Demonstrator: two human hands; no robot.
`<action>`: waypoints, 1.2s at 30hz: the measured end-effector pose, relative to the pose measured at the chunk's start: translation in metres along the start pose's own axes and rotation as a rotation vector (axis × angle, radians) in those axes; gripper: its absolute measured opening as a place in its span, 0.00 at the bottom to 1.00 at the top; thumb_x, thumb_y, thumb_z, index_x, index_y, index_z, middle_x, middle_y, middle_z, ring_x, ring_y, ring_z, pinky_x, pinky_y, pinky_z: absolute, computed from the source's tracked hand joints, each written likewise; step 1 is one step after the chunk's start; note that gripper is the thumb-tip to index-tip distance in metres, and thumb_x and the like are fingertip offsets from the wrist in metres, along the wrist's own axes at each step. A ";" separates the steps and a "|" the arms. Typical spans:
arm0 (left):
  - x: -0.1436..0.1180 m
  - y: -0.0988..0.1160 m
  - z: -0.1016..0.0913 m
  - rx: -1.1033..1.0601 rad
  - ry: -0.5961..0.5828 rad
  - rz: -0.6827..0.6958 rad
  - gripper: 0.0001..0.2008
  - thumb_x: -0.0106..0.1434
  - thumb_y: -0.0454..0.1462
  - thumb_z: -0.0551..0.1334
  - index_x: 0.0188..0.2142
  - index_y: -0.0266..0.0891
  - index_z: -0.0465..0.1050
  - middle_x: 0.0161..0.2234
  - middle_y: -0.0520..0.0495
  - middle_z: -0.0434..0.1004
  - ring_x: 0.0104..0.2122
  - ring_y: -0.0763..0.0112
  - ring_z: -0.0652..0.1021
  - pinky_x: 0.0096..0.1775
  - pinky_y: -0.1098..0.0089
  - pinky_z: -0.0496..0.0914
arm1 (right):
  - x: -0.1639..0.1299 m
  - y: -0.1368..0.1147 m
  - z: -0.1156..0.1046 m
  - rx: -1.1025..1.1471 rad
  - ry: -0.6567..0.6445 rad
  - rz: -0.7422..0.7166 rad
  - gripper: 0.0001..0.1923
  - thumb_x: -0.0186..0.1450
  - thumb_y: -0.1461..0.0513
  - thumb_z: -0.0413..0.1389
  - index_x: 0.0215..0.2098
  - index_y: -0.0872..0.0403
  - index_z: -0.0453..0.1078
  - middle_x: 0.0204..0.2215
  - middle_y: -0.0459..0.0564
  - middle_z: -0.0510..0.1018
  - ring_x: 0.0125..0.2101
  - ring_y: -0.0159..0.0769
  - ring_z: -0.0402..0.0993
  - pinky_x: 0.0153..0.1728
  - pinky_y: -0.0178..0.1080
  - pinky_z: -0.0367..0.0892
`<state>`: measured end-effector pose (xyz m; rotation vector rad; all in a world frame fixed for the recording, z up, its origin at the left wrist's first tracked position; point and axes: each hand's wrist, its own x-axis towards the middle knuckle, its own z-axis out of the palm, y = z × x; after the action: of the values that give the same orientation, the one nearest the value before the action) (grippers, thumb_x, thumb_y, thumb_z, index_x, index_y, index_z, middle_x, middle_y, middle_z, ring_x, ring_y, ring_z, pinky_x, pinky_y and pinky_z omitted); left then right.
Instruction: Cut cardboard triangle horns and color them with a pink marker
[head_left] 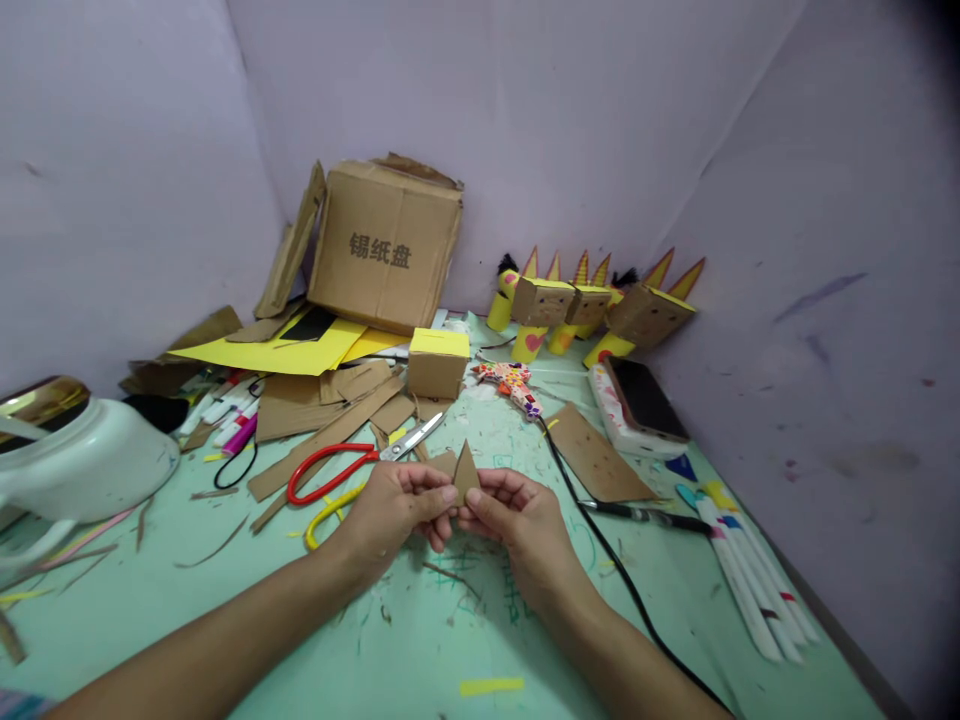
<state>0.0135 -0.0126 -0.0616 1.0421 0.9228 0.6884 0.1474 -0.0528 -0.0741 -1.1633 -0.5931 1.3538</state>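
Both hands meet over the middle of the green cutting mat [420, 640]. My left hand [394, 510] and my right hand [517, 520] pinch a small pointed piece of brown cardboard [465, 472] between their fingertips, its tip pointing up. Just behind the left hand lie red-handled scissors [337, 472] and a yellow-handled tool [330, 510]. A small cardboard box with a yellow top [437, 362] stands behind the hands.
A large cardboard box [386, 245] leans in the corner above yellow paper [285, 350] and cardboard scraps. Cardboard figures with yellow legs [592, 310] stand at the back right. A glue gun [514, 385], phone [645, 400], black cable [600, 545] and markers [750, 570] lie right; a white bowl [82, 460] left.
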 end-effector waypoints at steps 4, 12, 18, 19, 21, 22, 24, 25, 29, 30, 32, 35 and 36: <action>-0.001 0.001 0.002 0.019 0.030 0.005 0.11 0.43 0.38 0.67 0.22 0.33 0.69 0.15 0.50 0.72 0.14 0.77 0.68 0.16 0.75 0.64 | -0.001 0.001 0.000 0.012 0.017 0.003 0.17 0.39 0.61 0.69 0.26 0.59 0.72 0.18 0.46 0.78 0.18 0.32 0.74 0.25 0.37 0.71; 0.000 0.001 0.003 0.067 0.051 0.002 0.11 0.42 0.39 0.66 0.22 0.34 0.67 0.13 0.52 0.69 0.12 0.76 0.67 0.16 0.75 0.63 | 0.000 0.000 0.001 0.012 0.017 0.006 0.18 0.39 0.61 0.69 0.25 0.60 0.71 0.17 0.46 0.78 0.17 0.31 0.73 0.24 0.36 0.71; -0.001 0.003 0.002 0.135 0.061 -0.007 0.12 0.43 0.40 0.66 0.22 0.34 0.67 0.13 0.51 0.69 0.13 0.77 0.66 0.15 0.76 0.60 | -0.001 0.000 0.002 -0.038 0.025 0.026 0.17 0.39 0.62 0.68 0.24 0.59 0.70 0.16 0.45 0.77 0.16 0.30 0.72 0.22 0.34 0.70; -0.001 0.004 0.002 0.150 0.070 0.012 0.12 0.43 0.40 0.66 0.22 0.33 0.68 0.14 0.52 0.69 0.14 0.78 0.66 0.16 0.77 0.59 | -0.001 0.001 0.002 -0.050 0.017 0.031 0.16 0.39 0.63 0.68 0.24 0.59 0.70 0.15 0.44 0.76 0.16 0.30 0.72 0.22 0.34 0.69; -0.001 0.005 0.001 0.166 0.085 0.069 0.12 0.44 0.40 0.66 0.23 0.33 0.69 0.16 0.52 0.69 0.16 0.79 0.66 0.17 0.79 0.59 | -0.002 0.002 0.002 -0.078 -0.008 0.040 0.14 0.40 0.64 0.67 0.24 0.59 0.70 0.15 0.43 0.76 0.16 0.30 0.72 0.21 0.34 0.69; 0.000 0.006 0.000 0.161 0.090 0.097 0.12 0.43 0.39 0.66 0.24 0.33 0.69 0.16 0.53 0.69 0.17 0.80 0.65 0.18 0.79 0.58 | -0.002 0.003 0.002 -0.093 -0.021 0.043 0.13 0.40 0.64 0.66 0.23 0.58 0.70 0.14 0.43 0.75 0.16 0.30 0.71 0.22 0.34 0.69; 0.000 0.006 -0.002 0.128 0.088 0.128 0.12 0.43 0.39 0.67 0.24 0.33 0.69 0.17 0.55 0.67 0.16 0.82 0.64 0.17 0.79 0.57 | -0.003 0.005 0.002 -0.124 -0.057 0.034 0.10 0.41 0.66 0.64 0.21 0.58 0.70 0.14 0.42 0.74 0.16 0.29 0.70 0.22 0.34 0.69; 0.001 0.005 -0.003 0.106 0.083 0.131 0.11 0.43 0.39 0.67 0.24 0.33 0.69 0.16 0.55 0.67 0.15 0.82 0.63 0.16 0.79 0.56 | -0.003 0.006 0.002 -0.140 -0.075 0.025 0.09 0.41 0.66 0.64 0.21 0.58 0.70 0.14 0.41 0.73 0.16 0.29 0.70 0.22 0.35 0.69; 0.002 0.004 -0.005 0.063 0.091 0.129 0.10 0.42 0.38 0.67 0.21 0.34 0.68 0.14 0.56 0.66 0.12 0.81 0.62 0.14 0.78 0.56 | -0.002 0.007 0.003 -0.183 -0.102 0.011 0.07 0.42 0.66 0.62 0.21 0.58 0.71 0.14 0.41 0.72 0.16 0.28 0.68 0.22 0.35 0.68; 0.002 0.004 -0.005 0.061 0.100 0.133 0.10 0.41 0.37 0.66 0.20 0.34 0.67 0.14 0.55 0.66 0.12 0.81 0.63 0.14 0.78 0.56 | -0.002 0.007 0.003 -0.185 -0.099 0.014 0.07 0.43 0.66 0.62 0.22 0.58 0.71 0.14 0.41 0.72 0.16 0.28 0.68 0.21 0.34 0.68; 0.002 0.005 -0.006 0.061 0.113 0.143 0.10 0.41 0.37 0.66 0.19 0.34 0.67 0.13 0.55 0.66 0.11 0.80 0.63 0.14 0.78 0.57 | -0.001 0.008 0.004 -0.180 -0.104 0.023 0.09 0.42 0.66 0.63 0.23 0.58 0.70 0.15 0.41 0.72 0.16 0.27 0.68 0.21 0.33 0.67; 0.002 0.006 -0.007 0.056 0.117 0.164 0.10 0.41 0.37 0.66 0.19 0.34 0.67 0.13 0.56 0.65 0.11 0.81 0.64 0.14 0.78 0.58 | -0.002 0.008 0.003 -0.134 -0.138 0.042 0.14 0.40 0.66 0.65 0.26 0.58 0.70 0.17 0.42 0.74 0.17 0.27 0.69 0.21 0.33 0.67; 0.002 0.007 -0.008 0.050 0.111 0.172 0.10 0.41 0.37 0.67 0.20 0.34 0.67 0.13 0.57 0.65 0.11 0.81 0.64 0.14 0.78 0.58 | -0.002 0.007 0.003 -0.109 -0.152 0.055 0.17 0.39 0.66 0.66 0.28 0.58 0.70 0.19 0.43 0.75 0.17 0.28 0.69 0.21 0.33 0.67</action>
<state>0.0074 -0.0050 -0.0575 1.1458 0.9573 0.8769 0.1416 -0.0553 -0.0788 -1.1780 -0.7572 1.4815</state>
